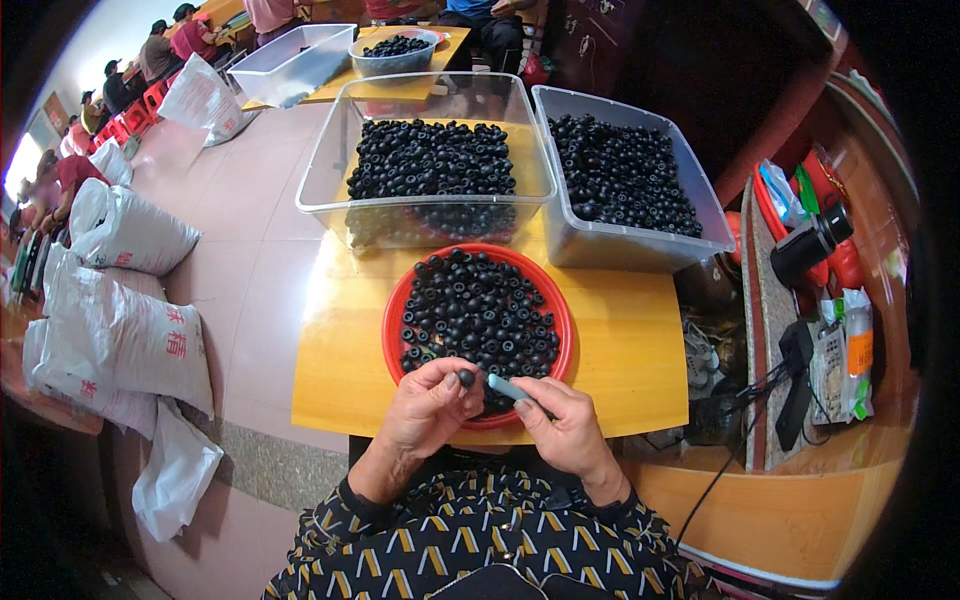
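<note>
"Black bead (466,378): where is it?"

"Pinched between thumb and fingers of the left hand (428,408), over the near side of a red tray (567,335)."

"And the right hand (568,428)?"

"Fingers clamped on a pale blue-grey tool (508,388), one end just beside the bead."

"Farther off, from where we stand?"

"Black pieces (470,300) crowd the tray; beyond, two clear bins (630,248) hold others; people (190,38) sit at far left."

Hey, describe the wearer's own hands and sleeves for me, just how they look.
The left hand and right hand are both bare, without gloves. The long sleeves are black, patterned with white and yellow chevrons.
</note>
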Tool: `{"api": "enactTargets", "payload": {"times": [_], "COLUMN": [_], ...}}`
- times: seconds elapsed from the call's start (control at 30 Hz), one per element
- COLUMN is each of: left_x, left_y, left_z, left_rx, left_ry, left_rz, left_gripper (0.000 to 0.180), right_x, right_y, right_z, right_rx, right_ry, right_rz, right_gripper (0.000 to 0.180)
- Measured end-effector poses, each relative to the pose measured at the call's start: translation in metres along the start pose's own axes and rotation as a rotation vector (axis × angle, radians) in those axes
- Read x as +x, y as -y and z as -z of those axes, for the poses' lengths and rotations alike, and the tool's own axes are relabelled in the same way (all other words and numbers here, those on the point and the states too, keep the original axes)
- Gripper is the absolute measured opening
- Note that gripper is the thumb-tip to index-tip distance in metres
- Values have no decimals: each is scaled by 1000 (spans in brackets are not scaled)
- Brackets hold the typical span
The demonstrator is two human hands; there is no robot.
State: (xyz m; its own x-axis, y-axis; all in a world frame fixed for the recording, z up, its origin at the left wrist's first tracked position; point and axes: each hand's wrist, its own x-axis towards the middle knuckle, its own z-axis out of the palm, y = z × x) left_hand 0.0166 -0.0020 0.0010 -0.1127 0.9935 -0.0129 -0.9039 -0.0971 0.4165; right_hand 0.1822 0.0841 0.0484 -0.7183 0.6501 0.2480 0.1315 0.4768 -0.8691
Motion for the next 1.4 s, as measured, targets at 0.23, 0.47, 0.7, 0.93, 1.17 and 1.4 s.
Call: {"api": "enactTargets", "payload": {"times": [0.23, 0.47, 0.7, 0.93, 1.17, 1.4], "left_x": [0, 0, -4, -1, -5, -6], "left_y": [-2, -1, 0, 5, 4, 9], "left_z": [-5, -2, -6, -12, -17, -15], "left_rx": [6, -3, 58, 96, 124, 213], "left_ry": [-38, -5, -15, 101, -1, -27], "left_rz": [-46, -61, -79, -26, -4, 61], "left_gripper": [16, 12, 12, 15, 14, 13], "right_x": [0, 2, 2, 4, 10, 8], "right_y": [1, 2, 1, -1, 17, 11], "right_z": [-2, -3, 0, 0, -9, -10], "right_rx": [-117, -159, -316, -106, 303, 454], "right_ry": [1, -4, -52, -153, 47, 85], "right_rz": [114, 157, 152, 14, -230, -229], "right_gripper": [24, 24, 24, 21, 25, 22]}}
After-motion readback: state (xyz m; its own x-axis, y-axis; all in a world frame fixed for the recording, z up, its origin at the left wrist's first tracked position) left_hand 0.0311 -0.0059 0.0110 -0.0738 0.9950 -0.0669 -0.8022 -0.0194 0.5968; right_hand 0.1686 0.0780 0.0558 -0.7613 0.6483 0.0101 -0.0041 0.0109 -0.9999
